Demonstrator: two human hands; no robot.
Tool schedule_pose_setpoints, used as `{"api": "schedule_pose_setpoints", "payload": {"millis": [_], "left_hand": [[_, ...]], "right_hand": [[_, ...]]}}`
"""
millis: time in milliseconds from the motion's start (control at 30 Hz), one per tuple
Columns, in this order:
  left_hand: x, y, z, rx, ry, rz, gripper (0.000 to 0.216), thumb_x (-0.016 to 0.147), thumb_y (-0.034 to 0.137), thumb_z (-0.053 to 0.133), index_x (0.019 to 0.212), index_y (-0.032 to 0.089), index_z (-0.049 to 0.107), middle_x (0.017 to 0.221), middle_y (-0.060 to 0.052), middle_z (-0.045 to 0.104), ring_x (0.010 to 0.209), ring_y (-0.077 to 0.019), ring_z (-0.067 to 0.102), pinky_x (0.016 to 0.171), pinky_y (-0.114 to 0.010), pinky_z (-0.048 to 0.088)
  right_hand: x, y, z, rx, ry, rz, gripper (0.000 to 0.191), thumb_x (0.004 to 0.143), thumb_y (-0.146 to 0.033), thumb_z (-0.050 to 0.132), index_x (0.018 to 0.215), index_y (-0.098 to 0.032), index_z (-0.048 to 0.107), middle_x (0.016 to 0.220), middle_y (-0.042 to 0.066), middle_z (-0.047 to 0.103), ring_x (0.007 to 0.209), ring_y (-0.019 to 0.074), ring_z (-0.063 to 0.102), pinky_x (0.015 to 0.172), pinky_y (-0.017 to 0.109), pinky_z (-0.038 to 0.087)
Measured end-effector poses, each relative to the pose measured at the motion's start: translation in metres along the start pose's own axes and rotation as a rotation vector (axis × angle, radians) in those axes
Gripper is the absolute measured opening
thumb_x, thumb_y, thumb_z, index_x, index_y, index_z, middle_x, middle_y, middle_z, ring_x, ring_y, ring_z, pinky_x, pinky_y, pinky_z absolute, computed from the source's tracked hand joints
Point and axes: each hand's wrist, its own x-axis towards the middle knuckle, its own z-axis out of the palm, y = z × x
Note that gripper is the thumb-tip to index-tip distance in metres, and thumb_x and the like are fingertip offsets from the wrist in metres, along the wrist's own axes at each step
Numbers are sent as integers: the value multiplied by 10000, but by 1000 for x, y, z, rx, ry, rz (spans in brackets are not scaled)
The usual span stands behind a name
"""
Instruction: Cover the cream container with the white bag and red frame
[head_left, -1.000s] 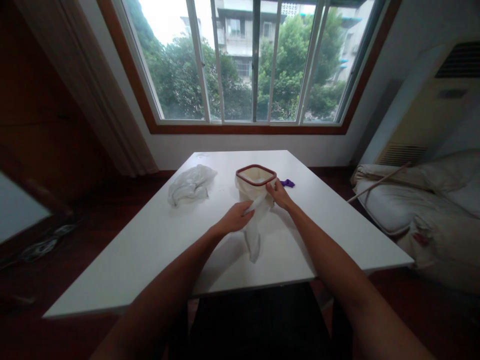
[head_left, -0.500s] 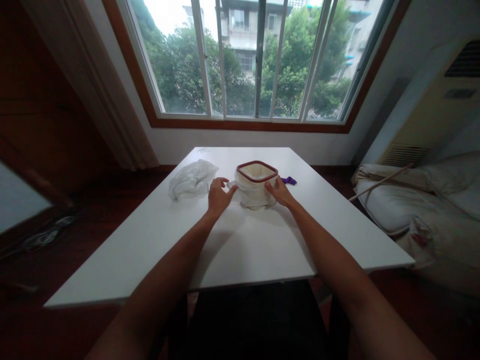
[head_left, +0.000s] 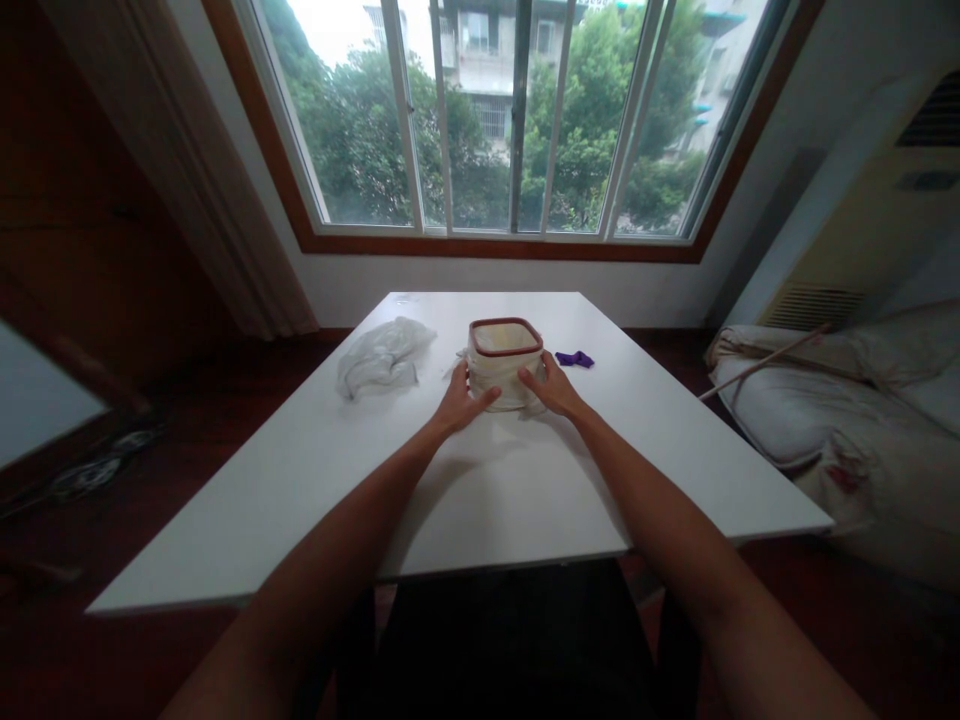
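Both hands press against the tub (head_left: pixel 505 362), a square pale container with a dark red rim that stands upright near the middle of the desk (head_left: pixel 480 480), a little toward its far edge. Left of the tub, well apart, a crumpled clear bag (head_left: pixel 381 356) lies on the desk. Next comes the left hand (head_left: pixel 459 400), fingers spread and laid flat on the tub's near left side, thumb pointing across the front wall; it is not clenched, and it cups the tub rather than gripping it. A thin white film (head_left: pixel 495 385) clings around the tub's lower wall under both palms. On the tub's near right side the right hand (head_left: pixel 553 385) does the same, fingers open and resting on the wall and film. Right of the tub, close by but not touching, a small purple scrap (head_left: pixel 574 358) lies flat on the desk.
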Motion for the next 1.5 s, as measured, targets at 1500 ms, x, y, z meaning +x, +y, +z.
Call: {"api": "schedule_pose_setpoints", "payload": {"millis": [1500], "left_hand": [[-2, 14, -40, 383, -8, 33, 425, 773, 505, 676, 1031, 168, 698, 926, -38, 729, 799, -182, 611, 760, -298, 506]], "right_hand": [[8, 12, -44, 291, -219, 81, 547, 650, -495, 814, 1075, -170, 699, 1102, 94, 732, 990, 260, 679, 904, 425, 537]]}}
